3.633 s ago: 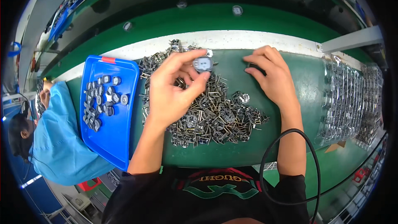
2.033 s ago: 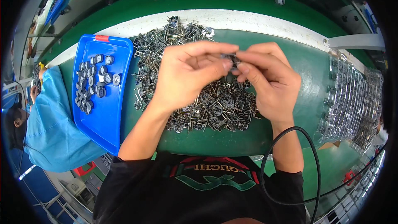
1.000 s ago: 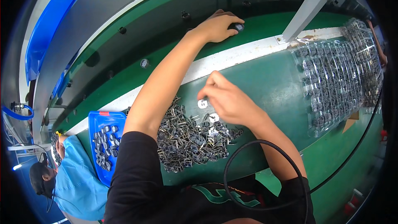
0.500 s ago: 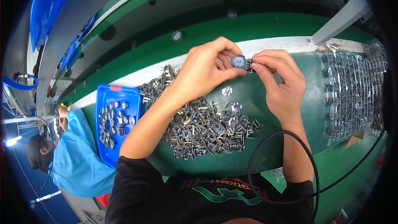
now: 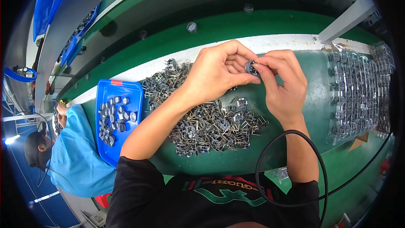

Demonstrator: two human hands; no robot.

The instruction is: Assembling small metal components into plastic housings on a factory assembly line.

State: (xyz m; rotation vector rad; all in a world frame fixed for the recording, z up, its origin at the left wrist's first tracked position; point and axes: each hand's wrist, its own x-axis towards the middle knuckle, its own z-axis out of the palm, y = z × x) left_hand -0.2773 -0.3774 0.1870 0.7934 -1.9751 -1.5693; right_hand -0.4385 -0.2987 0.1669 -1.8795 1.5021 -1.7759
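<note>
My left hand (image 5: pixel 221 69) is closed, pinching a small round grey plug housing (image 5: pixel 248 66) between thumb and fingers. My right hand (image 5: pixel 286 82) meets it from the right, its thumb and index finger closed on a black insert with metal pins (image 5: pixel 254 68) at the housing's open side. The fingertips partly hide both pieces, and I cannot tell how far the insert sits inside. Below the hands lies a heap of similar black inserts with metal pins (image 5: pixel 211 128). To the left, a blue tray (image 5: pixel 134 88) holds several round grey housings (image 5: pixel 121 110).
Clear plastic packs of dark parts (image 5: pixel 354 97) lie at the right. Beyond the white ledge (image 5: pixel 287 40), a green belt (image 5: pixel 215 23) carries scattered round parts. A black cable (image 5: pixel 322 164) loops by my right forearm. A person in blue (image 5: pixel 80 156) works at the left.
The housing and the insert have come together between my fingers, and the housing has turned its open side toward the right hand. Parts on the belt have shifted right.
</note>
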